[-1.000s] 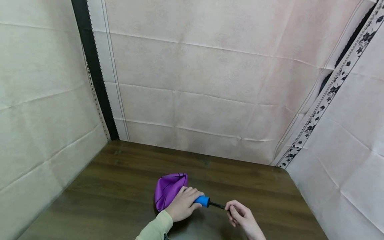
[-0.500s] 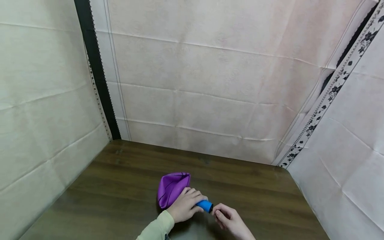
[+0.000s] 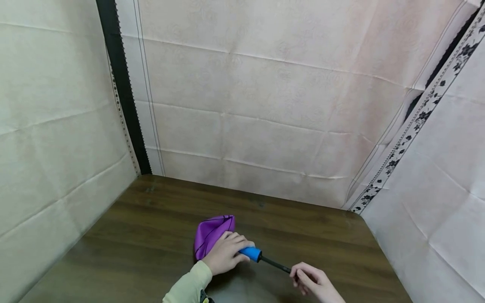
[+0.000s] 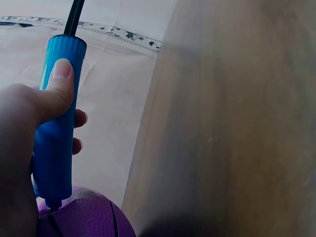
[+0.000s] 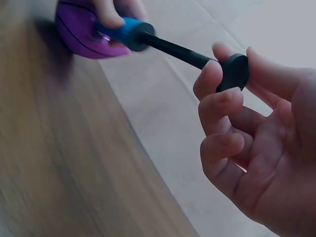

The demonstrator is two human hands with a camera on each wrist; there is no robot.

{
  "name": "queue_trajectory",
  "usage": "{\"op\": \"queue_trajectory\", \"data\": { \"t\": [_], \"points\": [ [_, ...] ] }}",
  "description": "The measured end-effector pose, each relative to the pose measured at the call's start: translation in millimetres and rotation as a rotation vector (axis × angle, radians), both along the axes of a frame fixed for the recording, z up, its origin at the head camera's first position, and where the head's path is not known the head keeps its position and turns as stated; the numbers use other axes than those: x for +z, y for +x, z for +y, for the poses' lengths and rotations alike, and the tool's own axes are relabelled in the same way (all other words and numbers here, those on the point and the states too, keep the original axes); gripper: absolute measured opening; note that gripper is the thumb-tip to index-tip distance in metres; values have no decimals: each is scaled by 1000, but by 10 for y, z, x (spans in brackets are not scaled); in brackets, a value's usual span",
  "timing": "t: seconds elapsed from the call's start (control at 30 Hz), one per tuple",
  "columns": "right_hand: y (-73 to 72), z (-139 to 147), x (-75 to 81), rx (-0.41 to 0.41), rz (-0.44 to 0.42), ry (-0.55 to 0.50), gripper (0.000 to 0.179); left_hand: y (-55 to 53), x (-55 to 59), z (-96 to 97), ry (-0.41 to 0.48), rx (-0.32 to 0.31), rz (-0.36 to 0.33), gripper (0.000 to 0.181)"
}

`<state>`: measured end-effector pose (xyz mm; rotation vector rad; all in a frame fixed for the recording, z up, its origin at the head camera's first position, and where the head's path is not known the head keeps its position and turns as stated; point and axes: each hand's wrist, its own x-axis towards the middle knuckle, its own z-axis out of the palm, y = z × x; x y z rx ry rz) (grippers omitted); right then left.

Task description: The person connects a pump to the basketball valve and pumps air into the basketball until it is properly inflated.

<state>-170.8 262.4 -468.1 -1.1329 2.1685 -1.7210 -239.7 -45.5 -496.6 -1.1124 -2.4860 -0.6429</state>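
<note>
A hand air pump (image 4: 54, 158) with a blue barrel joins a purple ball (image 3: 207, 236) at its lower tip in the left wrist view. The ball has black seam lines and looks dented and underfilled. My left hand (image 3: 226, 253) grips the barrel, thumb along its side, close against the ball. From the barrel's other end a black rod (image 5: 177, 52) extends well out. My right hand (image 3: 313, 281) pinches the round black handle (image 5: 235, 73) at the rod's end between thumb and fingertips; its other fingers curl loosely below.
Everything is over a brown wood-grain table (image 3: 151, 235). Pale creased cloth (image 3: 242, 92) hangs behind it and at both sides, with a dark strip (image 3: 125, 84) in the left corner and a floral border on the right.
Half a second ago my right hand had pushed the rod into the barrel. Now it has drawn the rod back out to the right. The left hand and ball shifted slightly left.
</note>
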Motion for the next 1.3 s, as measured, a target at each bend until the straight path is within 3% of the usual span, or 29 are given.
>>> {"op": "queue_trajectory", "data": {
  "t": [0.17,0.33,0.43,0.63,0.9,1.1,1.3],
  "points": [
    [1,73,4,10,56,-10,26,-8,36,-32,0,22,-22,32],
    [-47,-19,-4,6,48,-43,18,10,61,21,-14,36,3,33],
    [-64,-162,19,1,-28,-76,15,24,66,81,-14,17,9,35],
    [-72,-473,61,-78,-213,-87,22,92,47,225,15,-34,-48,35],
    [-85,-621,50,-164,-196,-72,24,192,-16,345,26,-62,-92,32],
    [-56,-628,98,-246,-247,26,29,175,0,308,1,-31,-87,34],
    [-17,-480,144,-172,-236,55,30,89,46,196,-51,-1,-90,36]
  ]
}}
